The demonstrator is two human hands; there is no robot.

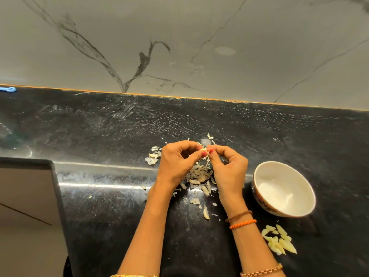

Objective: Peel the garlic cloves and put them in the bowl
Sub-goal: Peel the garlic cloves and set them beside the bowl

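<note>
Head view, looking down on a black stone table set against a grey veined wall. The left hand and the right hand are meeting above the middle of the table, fingertips curled inward toward each other. Both hands are pinching one small pale garlic clove between thumb and fingers, the left gripping it from the left side and the right from the right side, so that the clove is being held in the air and is not touching the table. Directly beneath the hands a loose heap of papery garlic skins is lying on the table, with further scraps scattered to the left and toward the viewer. A single clove-shaped piece is lying apart from the heap, near the right forearm. A white bowl with a patterned outer wall is standing to the right of the hands, tilted toward the viewer, its inside showing white. A cluster of peeled yellowish cloves is lying on the table just in front of the bowl. Thread bands are circling the right wrist.
</note>
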